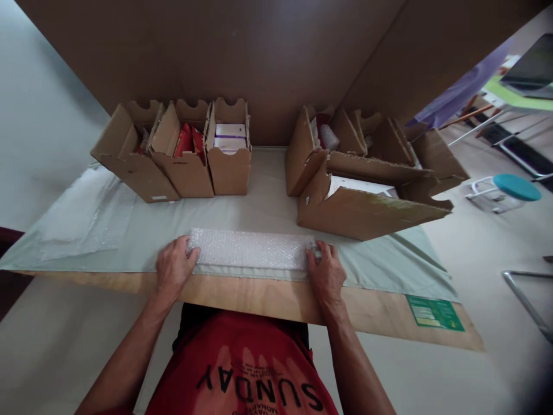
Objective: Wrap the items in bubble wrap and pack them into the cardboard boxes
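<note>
A long strip of bubble wrap [253, 249] lies flat on the pale green cloth [268, 202] near the table's front edge. My left hand [173, 268] grips the strip's left end, fingers curled over it. My right hand [326, 271] holds the right end the same way, fingers closed on the wrap. Both wrists rest at the bare plywood edge [259, 297].
Three open cardboard boxes [179, 153] with red and white packs stand at the back left. Several more cardboard boxes [367, 178] sit at the back right. A green label [434, 313] is stuck on the plywood. A teal stool [514, 187] stands on the floor at right.
</note>
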Demonstrator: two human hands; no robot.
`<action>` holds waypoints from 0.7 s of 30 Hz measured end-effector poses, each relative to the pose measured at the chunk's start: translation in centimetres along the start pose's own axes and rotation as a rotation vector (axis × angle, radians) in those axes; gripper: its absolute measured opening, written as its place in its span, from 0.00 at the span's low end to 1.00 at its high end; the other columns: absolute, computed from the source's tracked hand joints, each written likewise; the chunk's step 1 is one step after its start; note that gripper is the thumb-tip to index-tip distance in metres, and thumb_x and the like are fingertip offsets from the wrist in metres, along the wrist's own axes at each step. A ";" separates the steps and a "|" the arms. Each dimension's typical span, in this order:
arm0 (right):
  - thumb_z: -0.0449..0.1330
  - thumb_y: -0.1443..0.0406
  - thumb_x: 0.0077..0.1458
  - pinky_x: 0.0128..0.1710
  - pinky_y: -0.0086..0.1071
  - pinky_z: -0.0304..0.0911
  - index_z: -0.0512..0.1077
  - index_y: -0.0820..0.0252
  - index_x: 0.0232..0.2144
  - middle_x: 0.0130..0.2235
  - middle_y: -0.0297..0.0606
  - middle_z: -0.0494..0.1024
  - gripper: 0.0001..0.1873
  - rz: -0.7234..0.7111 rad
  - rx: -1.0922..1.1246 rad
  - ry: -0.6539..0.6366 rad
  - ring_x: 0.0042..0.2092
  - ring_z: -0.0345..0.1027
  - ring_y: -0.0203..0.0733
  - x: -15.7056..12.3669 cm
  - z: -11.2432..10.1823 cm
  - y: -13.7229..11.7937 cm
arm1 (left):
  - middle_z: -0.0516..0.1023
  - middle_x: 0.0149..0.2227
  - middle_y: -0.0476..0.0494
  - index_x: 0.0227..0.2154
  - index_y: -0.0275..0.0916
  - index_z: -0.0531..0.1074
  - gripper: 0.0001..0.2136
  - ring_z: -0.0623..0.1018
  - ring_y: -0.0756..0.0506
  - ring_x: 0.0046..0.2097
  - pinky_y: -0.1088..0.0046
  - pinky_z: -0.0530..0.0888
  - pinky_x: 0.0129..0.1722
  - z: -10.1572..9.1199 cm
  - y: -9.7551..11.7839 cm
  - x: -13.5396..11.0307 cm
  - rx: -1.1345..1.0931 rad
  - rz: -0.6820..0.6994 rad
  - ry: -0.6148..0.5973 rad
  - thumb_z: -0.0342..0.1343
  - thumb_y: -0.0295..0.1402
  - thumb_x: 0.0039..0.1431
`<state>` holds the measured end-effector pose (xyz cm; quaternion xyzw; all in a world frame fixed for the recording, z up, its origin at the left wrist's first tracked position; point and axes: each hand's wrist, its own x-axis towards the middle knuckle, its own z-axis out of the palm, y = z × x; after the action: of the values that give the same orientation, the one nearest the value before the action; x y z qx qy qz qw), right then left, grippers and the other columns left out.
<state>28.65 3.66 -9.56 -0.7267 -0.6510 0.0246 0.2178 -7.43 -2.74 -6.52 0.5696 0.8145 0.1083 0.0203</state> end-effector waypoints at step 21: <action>0.59 0.60 0.63 0.29 0.32 0.49 0.77 0.58 0.45 0.38 0.41 0.82 0.12 0.160 -0.092 -0.428 0.37 0.73 0.45 3.8 -2.9 -0.8 | 0.78 0.52 0.29 0.55 0.32 0.74 0.21 0.75 0.32 0.53 0.55 0.71 0.53 0.1 0.1 0.4 0.145 0.061 -0.065 0.52 0.39 0.65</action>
<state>29.37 6.46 -5.68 -0.7634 -0.6231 0.1656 0.0391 -7.42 -2.33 -6.53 0.5975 0.8013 0.0312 0.0022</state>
